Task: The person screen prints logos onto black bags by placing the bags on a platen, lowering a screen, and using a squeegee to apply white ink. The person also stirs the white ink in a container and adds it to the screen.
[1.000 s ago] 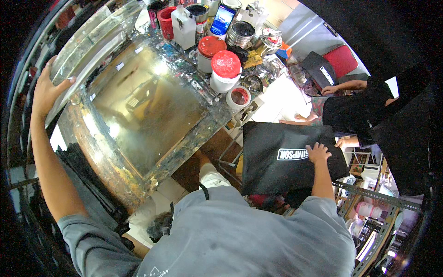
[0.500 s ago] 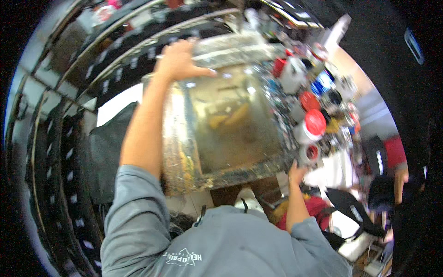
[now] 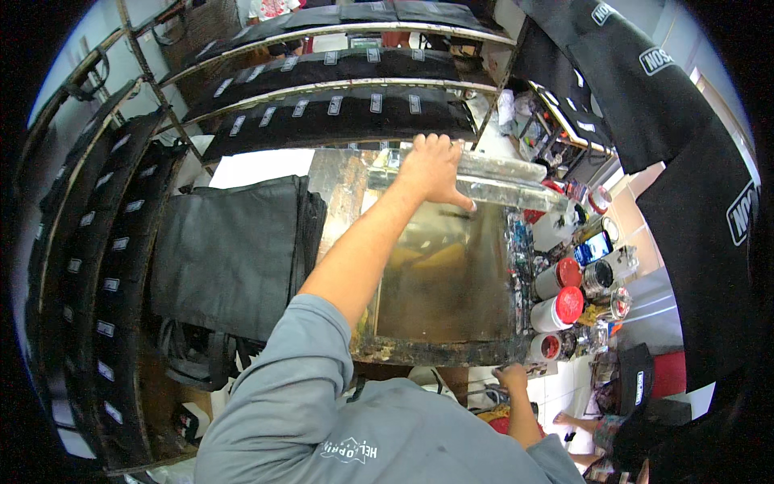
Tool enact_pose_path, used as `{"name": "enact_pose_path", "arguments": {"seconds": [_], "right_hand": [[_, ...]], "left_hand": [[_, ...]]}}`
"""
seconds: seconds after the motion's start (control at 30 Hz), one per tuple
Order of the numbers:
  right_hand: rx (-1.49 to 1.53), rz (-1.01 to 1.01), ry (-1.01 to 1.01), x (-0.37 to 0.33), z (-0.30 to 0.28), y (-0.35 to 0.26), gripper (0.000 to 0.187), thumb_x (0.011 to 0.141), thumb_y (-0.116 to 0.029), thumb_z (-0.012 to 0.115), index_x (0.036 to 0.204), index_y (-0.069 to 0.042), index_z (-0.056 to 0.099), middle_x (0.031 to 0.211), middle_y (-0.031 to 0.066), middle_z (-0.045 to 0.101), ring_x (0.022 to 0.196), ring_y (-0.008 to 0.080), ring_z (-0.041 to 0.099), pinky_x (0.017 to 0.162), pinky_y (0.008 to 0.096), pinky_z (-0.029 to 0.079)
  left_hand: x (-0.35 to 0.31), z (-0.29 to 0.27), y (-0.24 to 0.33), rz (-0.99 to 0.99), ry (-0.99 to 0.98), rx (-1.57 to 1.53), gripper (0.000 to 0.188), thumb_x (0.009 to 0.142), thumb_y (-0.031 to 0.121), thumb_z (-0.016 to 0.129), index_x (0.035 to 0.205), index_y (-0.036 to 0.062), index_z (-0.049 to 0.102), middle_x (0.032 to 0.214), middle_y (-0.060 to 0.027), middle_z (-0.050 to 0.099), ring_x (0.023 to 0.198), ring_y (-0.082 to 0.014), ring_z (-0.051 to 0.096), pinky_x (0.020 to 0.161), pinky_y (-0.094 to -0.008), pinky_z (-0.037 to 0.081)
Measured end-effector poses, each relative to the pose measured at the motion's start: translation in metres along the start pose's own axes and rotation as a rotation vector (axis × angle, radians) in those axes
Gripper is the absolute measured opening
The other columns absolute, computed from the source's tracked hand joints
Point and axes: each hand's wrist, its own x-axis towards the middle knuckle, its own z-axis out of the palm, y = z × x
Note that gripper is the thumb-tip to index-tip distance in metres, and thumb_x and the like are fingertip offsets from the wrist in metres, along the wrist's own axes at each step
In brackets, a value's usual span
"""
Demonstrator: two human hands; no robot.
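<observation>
A large printing screen frame (image 3: pixel 439 351), its rim smeared with old ink and its mesh a shiny brown, lies in front of me. My left hand (image 3: pixel 431 168) reaches over it and grips the pale far bar (image 3: pixel 508 181), fingers on top and thumb below. My right hand (image 3: pixel 512 377) sits at the frame's near right corner, fingers curled against its front edge. Both arms wear grey sleeves.
A stack of black bags (image 3: pixel 234 250) lies left of the frame. Curved racks (image 3: pixel 339 113) of black labelled fabric run behind and to the left. Red-lidded ink jars (image 3: pixel 560 308) and an open red pot (image 3: pixel 548 347) crowd the right side. Black printed cloth (image 3: pixel 693 185) hangs at right.
My view has swung left from the ink table toward the racks. My left hand has shifted along the frame's far bar, and my right hand moved off a black bag onto the frame's near corner.
</observation>
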Motion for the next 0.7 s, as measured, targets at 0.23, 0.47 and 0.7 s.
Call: {"name": "enact_pose_path", "arguments": {"seconds": [0.23, 0.47, 0.7], "right_hand": [[0.391, -0.278, 1.034, 0.037, -0.341, -0.157, 0.045, 0.094, -0.002, 0.060, 0.138, 0.001, 0.054, 0.129, 0.0252, 0.059, 0.122, 0.0442, 0.054, 0.107, 0.0519, 0.041], [0.159, -0.483, 0.993, 0.189, -0.434, -0.197, 0.046, 0.098, -0.034, 0.062, 0.128, 0.000, 0.062, 0.126, 0.0188, 0.064, 0.124, 0.0367, 0.055, 0.111, 0.0538, 0.037], [0.092, -0.428, 0.807, 0.209, -0.459, -0.207, 0.048, 0.099, -0.047, 0.057, 0.113, -0.002, 0.067, 0.113, 0.0161, 0.066, 0.109, 0.0347, 0.059, 0.095, 0.0512, 0.039]], "left_hand": [[-0.012, -0.001, 0.000, -0.031, -0.054, -0.019, 0.129, 0.055, 0.089, 0.074, 0.141, -0.0052, 0.054, 0.116, -0.0166, 0.060, 0.113, -0.0319, 0.054, 0.099, -0.0455, 0.039], [-0.009, -0.001, 0.006, -0.027, -0.040, -0.069, 0.139, 0.056, 0.083, 0.078, 0.155, -0.0060, 0.038, 0.119, -0.0180, 0.059, 0.115, -0.0325, 0.054, 0.101, -0.0443, 0.039], [0.000, 0.000, -0.006, -0.018, 0.039, -0.093, 0.140, 0.056, 0.077, 0.082, 0.158, -0.0041, 0.032, 0.120, -0.0205, 0.061, 0.114, -0.0341, 0.054, 0.100, -0.0454, 0.039]]}}
